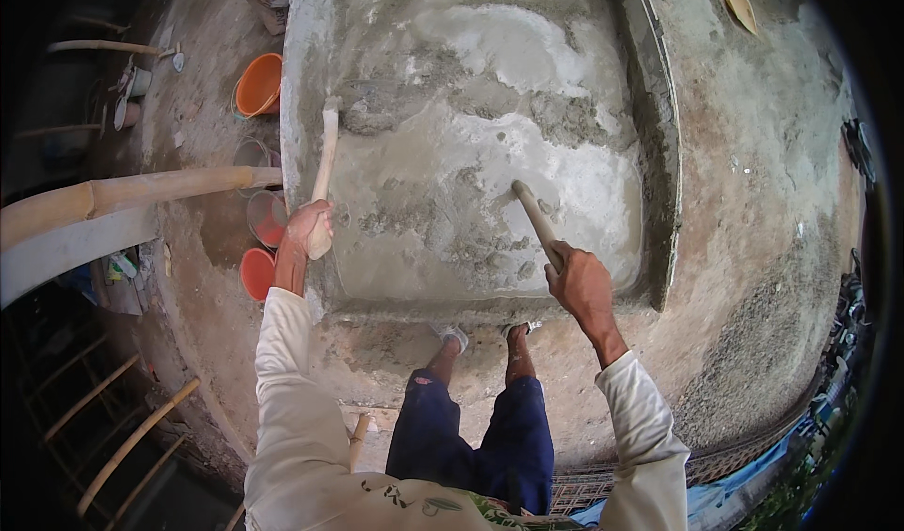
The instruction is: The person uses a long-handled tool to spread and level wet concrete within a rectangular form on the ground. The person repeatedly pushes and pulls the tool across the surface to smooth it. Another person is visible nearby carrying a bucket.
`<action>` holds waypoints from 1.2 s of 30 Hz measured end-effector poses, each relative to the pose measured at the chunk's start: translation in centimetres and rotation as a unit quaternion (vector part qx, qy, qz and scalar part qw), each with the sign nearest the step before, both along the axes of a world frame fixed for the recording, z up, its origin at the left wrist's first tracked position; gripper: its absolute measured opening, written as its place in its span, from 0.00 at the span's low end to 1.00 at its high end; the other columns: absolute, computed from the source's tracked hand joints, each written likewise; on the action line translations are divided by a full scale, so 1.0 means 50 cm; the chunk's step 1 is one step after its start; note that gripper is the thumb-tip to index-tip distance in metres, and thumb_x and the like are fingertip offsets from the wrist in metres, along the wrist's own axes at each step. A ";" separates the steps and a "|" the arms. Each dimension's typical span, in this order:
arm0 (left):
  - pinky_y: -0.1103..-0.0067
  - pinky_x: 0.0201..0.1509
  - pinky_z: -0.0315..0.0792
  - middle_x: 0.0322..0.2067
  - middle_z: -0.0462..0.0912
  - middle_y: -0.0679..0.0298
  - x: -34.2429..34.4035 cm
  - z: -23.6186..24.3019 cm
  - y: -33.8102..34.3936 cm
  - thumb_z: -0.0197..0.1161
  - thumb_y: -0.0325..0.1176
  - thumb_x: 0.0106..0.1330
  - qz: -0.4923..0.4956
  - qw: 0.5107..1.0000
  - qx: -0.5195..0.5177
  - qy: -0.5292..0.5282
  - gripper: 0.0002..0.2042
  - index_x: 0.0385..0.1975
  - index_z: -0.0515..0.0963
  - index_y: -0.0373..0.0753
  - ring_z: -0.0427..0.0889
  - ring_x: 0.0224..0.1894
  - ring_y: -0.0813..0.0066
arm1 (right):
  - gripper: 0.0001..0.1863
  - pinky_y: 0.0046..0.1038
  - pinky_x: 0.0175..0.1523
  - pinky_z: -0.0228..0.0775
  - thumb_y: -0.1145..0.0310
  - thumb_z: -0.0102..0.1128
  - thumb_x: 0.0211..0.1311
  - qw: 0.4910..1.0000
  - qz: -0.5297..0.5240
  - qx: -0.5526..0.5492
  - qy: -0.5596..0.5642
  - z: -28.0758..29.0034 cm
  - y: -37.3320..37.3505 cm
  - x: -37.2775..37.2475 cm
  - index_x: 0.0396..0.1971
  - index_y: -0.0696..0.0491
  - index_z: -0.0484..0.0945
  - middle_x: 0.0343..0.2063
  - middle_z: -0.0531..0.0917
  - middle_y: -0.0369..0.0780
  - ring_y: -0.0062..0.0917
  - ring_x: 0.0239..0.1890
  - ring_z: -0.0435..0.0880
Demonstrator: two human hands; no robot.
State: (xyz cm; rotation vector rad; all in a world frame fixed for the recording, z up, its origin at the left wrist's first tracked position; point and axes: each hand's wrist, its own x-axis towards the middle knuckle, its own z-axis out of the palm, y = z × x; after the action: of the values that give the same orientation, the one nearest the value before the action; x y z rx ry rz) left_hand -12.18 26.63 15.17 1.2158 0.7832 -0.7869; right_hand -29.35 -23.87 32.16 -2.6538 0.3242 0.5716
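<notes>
In front of me is a large rectangular mixing trough (671,164) with low walls, holding wet grey cement mix (414,154). My left hand (304,230), closed, grips the thick near end of a pale wooden handle (327,159) along the trough's left wall. That handle's far end touches a mortar-smeared patch; whether a blade lies there I cannot tell. A shorter-looking wooden handle (537,218) is wrapped in my right hand (581,291) above the trough's near right part. It points forward and left over the mix, and no tool head shows on it.
An orange bucket (259,86) and red buckets (256,274) stand left of the trough. A thick bamboo pole (141,192) reaches in from the left. Gravel (753,343) lies at the right, a shallow yellowish basin (739,4) at the far right. My feet (450,336) are at the near wall.
</notes>
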 end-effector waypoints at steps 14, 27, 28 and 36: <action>0.77 0.18 0.74 0.24 0.73 0.70 -0.333 0.254 -0.010 0.64 0.32 0.73 0.150 0.977 -0.127 -0.077 0.10 0.48 0.74 0.38 0.73 0.17 0.78 | 0.13 0.47 0.43 0.82 0.66 0.68 0.60 0.998 0.054 -0.033 0.015 -0.013 0.128 0.049 0.44 0.51 0.84 0.32 0.88 0.51 0.50 0.37 0.89; 0.77 0.15 0.73 0.21 0.76 0.63 -0.914 0.935 0.242 0.66 0.25 0.61 0.160 0.968 0.113 0.158 0.17 0.50 0.74 0.31 0.76 0.13 0.75 | 0.24 0.42 0.49 0.80 0.63 0.70 0.60 0.997 0.061 0.019 0.043 -0.037 0.035 0.105 0.57 0.53 0.84 0.39 0.90 0.54 0.46 0.44 0.91; 0.76 0.15 0.74 0.21 0.77 0.63 -0.936 0.947 0.257 0.68 0.25 0.60 0.132 0.964 0.158 0.169 0.17 0.48 0.74 0.30 0.76 0.13 0.75 | 0.24 0.41 0.49 0.80 0.63 0.70 0.60 0.997 0.066 0.019 0.043 -0.037 0.029 0.108 0.57 0.54 0.84 0.39 0.89 0.54 0.46 0.44 0.91; 0.69 0.16 0.76 0.21 0.78 0.62 -1.025 0.614 0.438 0.71 0.29 0.59 0.038 0.935 0.236 0.261 0.14 0.41 0.76 0.34 0.78 0.14 0.69 | 0.24 0.34 0.44 0.78 0.64 0.71 0.64 0.995 0.084 0.018 0.050 -0.050 0.004 0.091 0.58 0.57 0.82 0.35 0.89 0.48 0.31 0.36 0.88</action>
State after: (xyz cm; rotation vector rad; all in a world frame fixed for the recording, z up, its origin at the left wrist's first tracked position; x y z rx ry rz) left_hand -63.44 48.54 45.89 1.4020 1.5151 -0.9004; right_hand -24.81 -23.69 29.63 -2.6384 0.1183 0.7576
